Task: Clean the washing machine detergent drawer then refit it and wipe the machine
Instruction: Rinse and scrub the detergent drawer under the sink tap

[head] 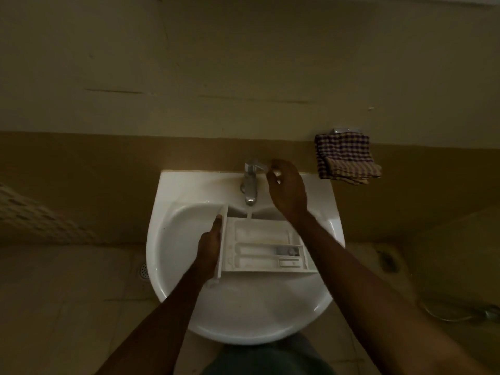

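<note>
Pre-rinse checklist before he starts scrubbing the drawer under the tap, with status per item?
1. Left hand grips the detergent drawer by its front panel: ok.
2. Drawer sits over the sink basin, compartments facing up: ok.
3. Water runs from the tap onto the drawer's back edge: ok.
4. Right hand is at the tap lever; whether it actually grips it: cannot tell.
5. Checked cloth hangs within sight on the wall to the right of the sink: ok.
6. Residue in the compartments: cannot tell, lighting too dim.
</note>
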